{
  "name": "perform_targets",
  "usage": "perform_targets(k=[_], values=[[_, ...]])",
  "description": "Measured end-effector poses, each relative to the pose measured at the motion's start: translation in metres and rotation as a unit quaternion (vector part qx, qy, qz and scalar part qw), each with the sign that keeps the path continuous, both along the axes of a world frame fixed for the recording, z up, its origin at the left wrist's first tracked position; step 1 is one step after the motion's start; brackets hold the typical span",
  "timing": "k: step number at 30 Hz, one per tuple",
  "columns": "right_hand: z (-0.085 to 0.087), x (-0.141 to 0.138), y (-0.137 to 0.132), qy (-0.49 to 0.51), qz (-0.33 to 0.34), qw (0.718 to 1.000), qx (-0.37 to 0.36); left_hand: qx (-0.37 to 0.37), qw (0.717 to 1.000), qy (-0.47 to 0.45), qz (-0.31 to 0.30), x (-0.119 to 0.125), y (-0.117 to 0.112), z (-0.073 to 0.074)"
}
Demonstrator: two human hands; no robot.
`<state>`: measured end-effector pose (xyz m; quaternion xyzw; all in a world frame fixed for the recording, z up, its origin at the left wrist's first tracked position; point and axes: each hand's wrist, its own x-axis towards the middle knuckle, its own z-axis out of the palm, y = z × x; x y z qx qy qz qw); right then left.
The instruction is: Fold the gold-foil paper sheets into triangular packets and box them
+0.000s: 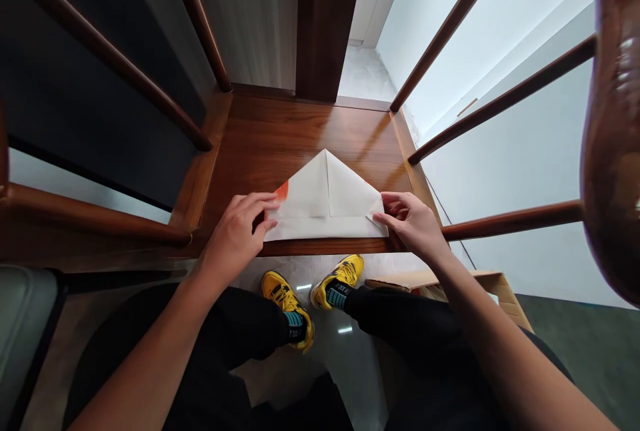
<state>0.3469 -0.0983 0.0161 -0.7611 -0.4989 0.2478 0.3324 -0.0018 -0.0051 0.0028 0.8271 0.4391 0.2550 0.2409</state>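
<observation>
A sheet of white paper [325, 201] lies folded into a triangular peak above a flat lower band, on a polished wooden stair tread [300, 131]. An orange patch [283, 189] shows at its left slope. My left hand [235, 234] holds the paper's left side, with its fingers lying across the edge. My right hand [410, 223] grips the right corner, its thumb on the lower band. Under the paper, the tread is hidden.
Dark wooden balusters [450, 31] rise on both sides of the tread, and a thick rounded post [613, 131] fills the right edge. Below are my black-trousered knees, yellow sneakers [313, 291], and a cardboard box [493, 291] at lower right.
</observation>
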Motion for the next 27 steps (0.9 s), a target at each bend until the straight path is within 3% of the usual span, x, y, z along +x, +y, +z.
perform_targets(k=[4, 8, 12, 15, 19, 23, 27], values=[[-0.003, -0.006, 0.003, -0.03, 0.024, 0.999, 0.022, -0.062, 0.997, -0.016, 0.054, 0.002, 0.001, 0.002], [-0.006, -0.003, 0.003, -0.051, 0.029, 0.997, 0.058, -0.043, 0.997, -0.031, 0.052, 0.003, -0.002, 0.004], [-0.007, -0.001, 0.004, 0.014, 0.029, 0.999, 0.04, -0.095, 0.988, -0.098, 0.074, 0.004, 0.003, -0.001], [-0.007, 0.0, 0.008, 0.05, 0.071, 0.996, 0.018, -0.131, 0.985, -0.079, 0.077, 0.004, 0.013, -0.008], [-0.011, 0.001, 0.013, -0.033, 0.1, 0.993, 0.049, -0.131, 0.99, -0.018, 0.05, 0.005, 0.022, -0.006], [-0.018, 0.0, 0.007, -0.125, 0.124, 0.972, 0.157, -0.053, 0.998, -0.039, -0.016, 0.003, 0.02, 0.003], [-0.018, -0.002, -0.01, -0.172, 0.248, 0.939, 0.162, -0.003, 0.991, -0.073, -0.108, -0.008, 0.006, 0.002]])
